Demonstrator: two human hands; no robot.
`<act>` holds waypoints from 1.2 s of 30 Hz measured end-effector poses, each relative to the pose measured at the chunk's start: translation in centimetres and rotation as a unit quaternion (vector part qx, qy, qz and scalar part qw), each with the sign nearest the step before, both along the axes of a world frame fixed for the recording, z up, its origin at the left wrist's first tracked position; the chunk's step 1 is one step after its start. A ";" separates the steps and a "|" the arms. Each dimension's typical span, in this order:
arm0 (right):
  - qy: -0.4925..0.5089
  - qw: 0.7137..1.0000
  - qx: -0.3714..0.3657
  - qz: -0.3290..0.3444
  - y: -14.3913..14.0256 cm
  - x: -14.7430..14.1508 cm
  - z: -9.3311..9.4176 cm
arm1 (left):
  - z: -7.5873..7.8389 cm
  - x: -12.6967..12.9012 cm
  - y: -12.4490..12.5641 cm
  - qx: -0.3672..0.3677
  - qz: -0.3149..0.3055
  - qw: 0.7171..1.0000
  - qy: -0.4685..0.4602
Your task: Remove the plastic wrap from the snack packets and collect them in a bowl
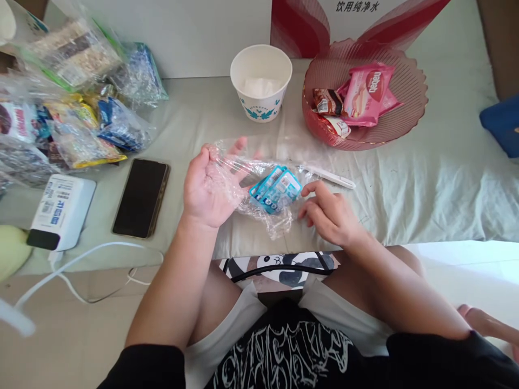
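Note:
My left hand is raised with its palm turned up, and a crinkled clear plastic bag is caught at the thumb and draped across the spread fingers. Several small blue-and-white packets lie overlapping in or under the clear film; which one, I cannot tell. At their right edge is my right hand, its fingers bent and the index fingertip close to the packets. What those fingers pinch, if anything, is hidden. A slim white pen-like tool lies just beyond the right hand.
A white paper cup and a pink ribbed bowl of wrapped snacks stand behind. Left are a black phone, a white device with a cable, and bagged snacks. A large box borders the back.

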State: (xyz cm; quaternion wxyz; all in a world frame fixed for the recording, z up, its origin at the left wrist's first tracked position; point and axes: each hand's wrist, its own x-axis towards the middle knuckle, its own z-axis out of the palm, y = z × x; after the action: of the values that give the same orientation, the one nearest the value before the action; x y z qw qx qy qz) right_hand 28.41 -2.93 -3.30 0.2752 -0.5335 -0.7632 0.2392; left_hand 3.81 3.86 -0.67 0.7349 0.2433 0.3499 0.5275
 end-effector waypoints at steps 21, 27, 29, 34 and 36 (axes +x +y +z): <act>0.088 0.950 0.295 -0.054 0.5 -2.0 -1.2 | -0.5 1.6 0.3 -0.016 -0.040 0.997 0.057; -0.002 0.970 0.239 0.034 1.4 -2.1 -1.5 | -0.1 1.7 0.3 -0.024 -0.069 0.993 0.090; -0.023 0.974 0.218 -0.058 1.6 -1.9 -1.1 | -0.2 1.7 0.3 -0.008 -0.072 0.993 0.091; -0.026 0.939 0.337 -0.059 0.1 -2.1 0.1 | -0.7 1.7 0.2 -0.001 -0.056 0.995 0.086; -0.008 0.951 0.299 0.073 -0.3 -2.6 0.2 | -0.8 1.7 0.2 -0.002 -0.046 0.993 0.109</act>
State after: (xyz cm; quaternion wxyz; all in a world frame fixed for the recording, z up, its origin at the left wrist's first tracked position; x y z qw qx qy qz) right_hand 25.81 -3.26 -3.13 0.3978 -0.3717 -0.8386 0.0151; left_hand 5.51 4.10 -1.48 0.7163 0.3137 0.4177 0.4627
